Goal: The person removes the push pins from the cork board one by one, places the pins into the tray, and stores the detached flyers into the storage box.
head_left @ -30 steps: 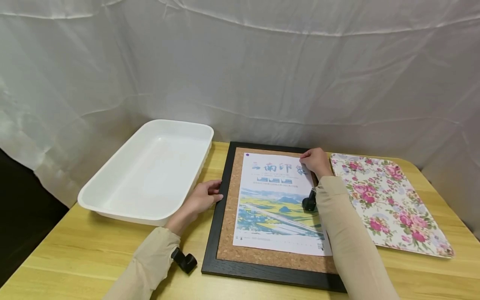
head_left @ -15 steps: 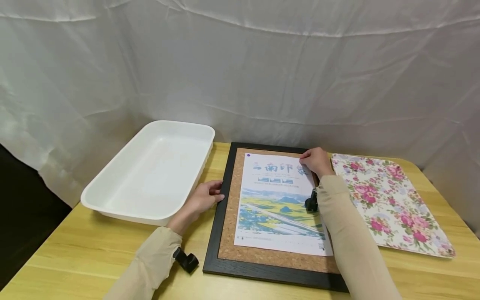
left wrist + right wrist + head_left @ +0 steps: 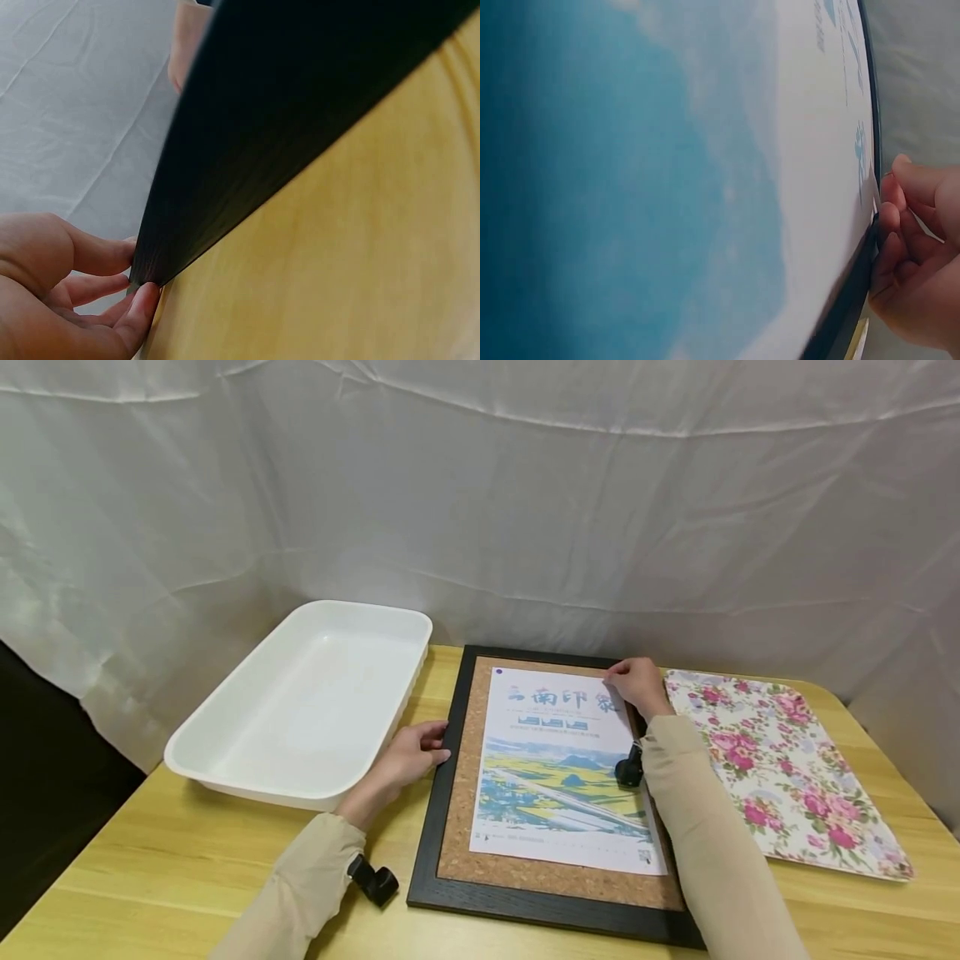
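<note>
A printed poster [image 3: 570,777] with a landscape picture lies on a cork board [image 3: 517,878] in a black frame [image 3: 442,814]. A purple pushpin [image 3: 498,672] is at its top left corner. My left hand [image 3: 405,753] rests against the frame's left side. In the left wrist view, the fingertips [image 3: 146,296] touch the black edge. My right hand [image 3: 639,683] has its thumb and fingers curled at the poster's top right corner, pinching there. In the right wrist view that hand [image 3: 922,240] is beside the poster's edge; its fingers hide whether they hold a small pin.
A deep white tray [image 3: 300,789] stands to the left, close to my left forearm. On the right lies a floral tray [image 3: 787,768], partly behind my right sleeve. A pale curtain [image 3: 525,510] hangs behind the wooden table [image 3: 150,868].
The whole head view shifts slightly to the right. Both hands keep almost the same places, the left at the frame's side and the right at the poster's corner.
</note>
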`<state>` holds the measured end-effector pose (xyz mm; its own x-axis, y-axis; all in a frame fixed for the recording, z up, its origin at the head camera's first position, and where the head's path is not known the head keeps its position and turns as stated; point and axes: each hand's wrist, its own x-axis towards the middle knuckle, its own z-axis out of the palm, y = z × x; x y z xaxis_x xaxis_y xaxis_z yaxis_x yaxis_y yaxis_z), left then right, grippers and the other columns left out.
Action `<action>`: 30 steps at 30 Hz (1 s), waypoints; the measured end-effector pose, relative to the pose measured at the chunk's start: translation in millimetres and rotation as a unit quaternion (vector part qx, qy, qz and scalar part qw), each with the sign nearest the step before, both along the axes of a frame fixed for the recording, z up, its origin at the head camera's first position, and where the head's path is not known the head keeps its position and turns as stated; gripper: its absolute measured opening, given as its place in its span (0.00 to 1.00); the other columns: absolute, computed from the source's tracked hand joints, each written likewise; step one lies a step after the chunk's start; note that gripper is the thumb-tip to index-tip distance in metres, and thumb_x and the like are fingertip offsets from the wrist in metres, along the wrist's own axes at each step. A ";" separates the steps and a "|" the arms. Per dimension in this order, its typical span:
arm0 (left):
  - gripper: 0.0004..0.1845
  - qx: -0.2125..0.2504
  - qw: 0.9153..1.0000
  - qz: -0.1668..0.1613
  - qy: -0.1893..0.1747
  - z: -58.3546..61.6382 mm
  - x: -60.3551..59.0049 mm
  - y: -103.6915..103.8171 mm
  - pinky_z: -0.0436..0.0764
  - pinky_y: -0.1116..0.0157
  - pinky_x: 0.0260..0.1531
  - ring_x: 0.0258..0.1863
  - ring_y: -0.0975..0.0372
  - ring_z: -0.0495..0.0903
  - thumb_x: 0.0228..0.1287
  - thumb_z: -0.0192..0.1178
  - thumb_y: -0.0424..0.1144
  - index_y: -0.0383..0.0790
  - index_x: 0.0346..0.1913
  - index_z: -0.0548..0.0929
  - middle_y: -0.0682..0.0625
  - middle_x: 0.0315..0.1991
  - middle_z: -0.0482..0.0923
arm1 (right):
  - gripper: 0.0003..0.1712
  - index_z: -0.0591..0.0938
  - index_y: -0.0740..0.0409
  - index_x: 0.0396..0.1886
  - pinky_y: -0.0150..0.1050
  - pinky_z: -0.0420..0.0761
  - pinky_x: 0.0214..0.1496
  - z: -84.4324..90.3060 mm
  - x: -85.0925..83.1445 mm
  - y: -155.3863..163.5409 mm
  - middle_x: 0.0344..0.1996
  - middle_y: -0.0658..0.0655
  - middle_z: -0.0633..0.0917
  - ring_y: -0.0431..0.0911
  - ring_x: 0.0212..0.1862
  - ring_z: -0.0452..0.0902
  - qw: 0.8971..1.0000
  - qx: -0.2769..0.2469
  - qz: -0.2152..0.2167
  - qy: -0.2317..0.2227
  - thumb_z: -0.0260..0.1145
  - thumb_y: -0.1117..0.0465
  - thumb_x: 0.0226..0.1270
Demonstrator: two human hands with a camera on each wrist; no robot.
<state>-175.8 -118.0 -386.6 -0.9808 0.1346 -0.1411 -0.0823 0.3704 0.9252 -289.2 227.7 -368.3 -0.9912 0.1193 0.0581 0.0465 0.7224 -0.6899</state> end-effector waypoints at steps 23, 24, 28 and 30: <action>0.29 -0.004 1.000 -0.010 0.008 1.3 1.3 0.1 0.75 0.64 0.41 0.53 0.51 0.74 0.66 0.56 0.24 0.29 0.69 0.65 0.37 0.59 0.74 | 0.15 0.81 0.67 0.47 0.46 0.79 0.40 -0.4 -5.4 17.6 0.44 0.65 0.79 0.56 0.40 0.74 0.998 -0.031 0.048 -0.025 0.61 0.59 0.71; 0.29 -0.003 1.000 -0.010 0.007 1.3 1.3 0.1 0.75 0.64 0.41 0.53 0.51 0.74 0.66 0.56 0.24 0.29 0.69 0.65 0.37 0.59 0.74 | 0.16 0.82 0.66 0.47 0.46 0.79 0.40 -8.0 -11.9 22.8 0.44 0.64 0.79 0.56 0.41 0.74 0.998 -0.030 0.050 -0.022 0.62 0.57 0.71; 0.29 -0.003 1.000 -0.009 0.006 1.2 1.2 0.0 0.75 0.65 0.40 0.52 0.51 0.74 0.66 0.57 0.24 0.29 0.69 0.65 0.37 0.58 0.75 | 0.19 0.82 0.65 0.49 0.45 0.79 0.42 -14.0 -20.3 29.9 0.46 0.65 0.79 0.57 0.43 0.73 0.997 -0.017 0.067 -0.017 0.61 0.54 0.72; 0.29 -0.003 1.000 -0.008 0.005 1.1 1.1 -0.2 0.75 0.65 0.40 0.52 0.51 0.74 0.66 0.57 0.24 0.29 0.69 0.66 0.37 0.57 0.75 | 0.17 0.83 0.65 0.48 0.47 0.78 0.41 -5.1 -13.0 25.6 0.46 0.64 0.79 0.58 0.43 0.73 0.998 -0.005 0.065 -0.015 0.61 0.55 0.71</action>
